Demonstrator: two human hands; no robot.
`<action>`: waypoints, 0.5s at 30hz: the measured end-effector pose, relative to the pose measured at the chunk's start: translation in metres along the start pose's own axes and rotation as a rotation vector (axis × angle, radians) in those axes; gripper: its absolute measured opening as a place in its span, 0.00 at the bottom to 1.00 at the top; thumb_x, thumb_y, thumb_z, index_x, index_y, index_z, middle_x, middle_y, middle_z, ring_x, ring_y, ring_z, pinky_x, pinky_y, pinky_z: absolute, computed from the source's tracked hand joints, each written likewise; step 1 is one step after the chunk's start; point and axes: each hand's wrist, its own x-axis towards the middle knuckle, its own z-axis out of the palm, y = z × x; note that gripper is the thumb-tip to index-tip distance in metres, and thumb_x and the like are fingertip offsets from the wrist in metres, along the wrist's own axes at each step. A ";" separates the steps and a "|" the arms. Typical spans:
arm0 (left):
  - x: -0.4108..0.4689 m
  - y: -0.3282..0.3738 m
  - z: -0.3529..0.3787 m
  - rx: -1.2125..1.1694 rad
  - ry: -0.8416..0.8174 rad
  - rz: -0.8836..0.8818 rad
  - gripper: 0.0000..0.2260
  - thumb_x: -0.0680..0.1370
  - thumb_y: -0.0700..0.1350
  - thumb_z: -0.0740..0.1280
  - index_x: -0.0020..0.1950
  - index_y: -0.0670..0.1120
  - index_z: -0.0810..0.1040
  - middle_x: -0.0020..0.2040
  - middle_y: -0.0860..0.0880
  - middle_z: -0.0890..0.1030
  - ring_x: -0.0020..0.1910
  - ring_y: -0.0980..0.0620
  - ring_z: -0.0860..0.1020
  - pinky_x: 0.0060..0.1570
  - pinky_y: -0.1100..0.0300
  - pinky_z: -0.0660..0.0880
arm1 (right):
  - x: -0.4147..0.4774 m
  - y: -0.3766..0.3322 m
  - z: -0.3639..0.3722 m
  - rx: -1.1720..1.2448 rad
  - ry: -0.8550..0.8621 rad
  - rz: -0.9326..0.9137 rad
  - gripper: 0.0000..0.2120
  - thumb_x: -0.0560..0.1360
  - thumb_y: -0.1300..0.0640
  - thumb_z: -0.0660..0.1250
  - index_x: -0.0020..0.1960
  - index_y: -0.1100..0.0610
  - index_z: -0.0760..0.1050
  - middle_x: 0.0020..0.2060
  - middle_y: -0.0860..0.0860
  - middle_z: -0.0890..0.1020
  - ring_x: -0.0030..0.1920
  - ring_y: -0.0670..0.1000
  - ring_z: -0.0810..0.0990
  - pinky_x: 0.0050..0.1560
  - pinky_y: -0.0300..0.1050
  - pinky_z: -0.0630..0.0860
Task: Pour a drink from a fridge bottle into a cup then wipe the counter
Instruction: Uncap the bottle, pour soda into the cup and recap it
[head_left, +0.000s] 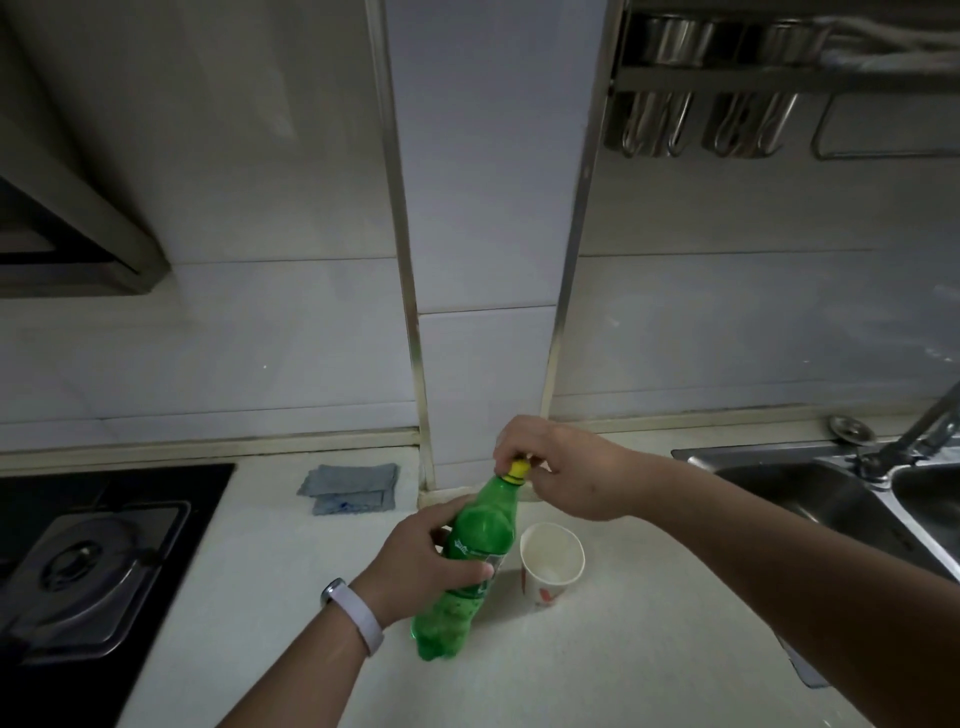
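Note:
A green plastic bottle (475, 551) with a yellow cap (518, 471) stands on the white counter (597, 660), leaning slightly to the right. My left hand (423, 564) wraps around its middle, over the label. The fingers of my right hand (558, 467) pinch the yellow cap from above. A white paper cup (551, 564) stands upright and looks empty, just right of the bottle. A folded grey-blue cloth (350, 488) lies on the counter against the wall, behind and left of the bottle.
A black gas hob (93, 566) with a metal burner plate fills the left side. A steel sink (831, 499) with a tap (914, 436) sits at the right. A tiled pillar juts out behind the bottle. A utensil rack (753, 83) hangs high at right.

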 end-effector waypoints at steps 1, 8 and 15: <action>-0.001 0.001 0.000 0.008 0.004 0.001 0.32 0.60 0.51 0.80 0.62 0.65 0.78 0.55 0.58 0.83 0.52 0.53 0.81 0.54 0.50 0.81 | -0.001 0.001 0.001 0.022 0.011 0.012 0.13 0.75 0.63 0.63 0.55 0.49 0.74 0.52 0.44 0.74 0.52 0.45 0.74 0.55 0.41 0.72; -0.002 0.008 0.002 0.085 0.041 0.025 0.31 0.62 0.46 0.81 0.57 0.71 0.74 0.56 0.61 0.80 0.49 0.63 0.79 0.52 0.63 0.79 | 0.004 0.003 0.009 -0.043 0.133 0.288 0.16 0.77 0.35 0.60 0.51 0.48 0.73 0.38 0.46 0.77 0.40 0.47 0.76 0.42 0.48 0.75; -0.001 0.002 0.000 0.158 0.006 0.009 0.32 0.64 0.45 0.81 0.62 0.66 0.73 0.56 0.61 0.78 0.46 0.69 0.77 0.43 0.74 0.73 | -0.011 0.019 0.014 0.071 0.070 0.182 0.18 0.75 0.47 0.67 0.63 0.45 0.68 0.52 0.43 0.73 0.48 0.46 0.76 0.47 0.40 0.73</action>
